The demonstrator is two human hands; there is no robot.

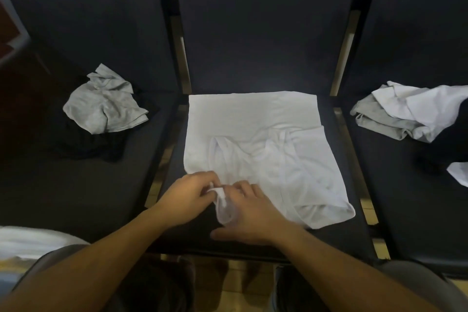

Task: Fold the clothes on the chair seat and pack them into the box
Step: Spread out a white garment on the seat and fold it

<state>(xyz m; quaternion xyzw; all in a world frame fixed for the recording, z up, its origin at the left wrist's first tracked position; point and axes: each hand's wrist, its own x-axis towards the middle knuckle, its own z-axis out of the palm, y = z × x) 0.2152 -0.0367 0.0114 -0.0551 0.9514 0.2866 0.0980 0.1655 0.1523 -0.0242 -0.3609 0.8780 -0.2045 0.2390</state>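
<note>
Three dark padded chair seats stand side by side, and clothes lie on each. On the left seat [83, 185], towards its back edge, a crumpled grey garment [106, 104] rests on top of a black garment [101, 144] that spreads towards the seat's middle. Past that seat's front left corner a white and pale heap [27, 240] shows, too blurred to tell what it is. On the middle seat [253, 240] a white garment [253, 121] lies spread nearly flat from the back edge to near the front edge, rumpled over its right half. The left hand [190, 192] pinches a strap-like end of this white garment between curled fingers near the seat's front left corner. Just beside it, the right hand [250, 213] rests on the same end with fingers bent over the cloth and thumb stretched along the seat. On the right seat [395, 185], near its back edge, a grey and white pile [405, 114] lies rumpled, and a small white piece [459, 172] shows at the right edge.
</note>
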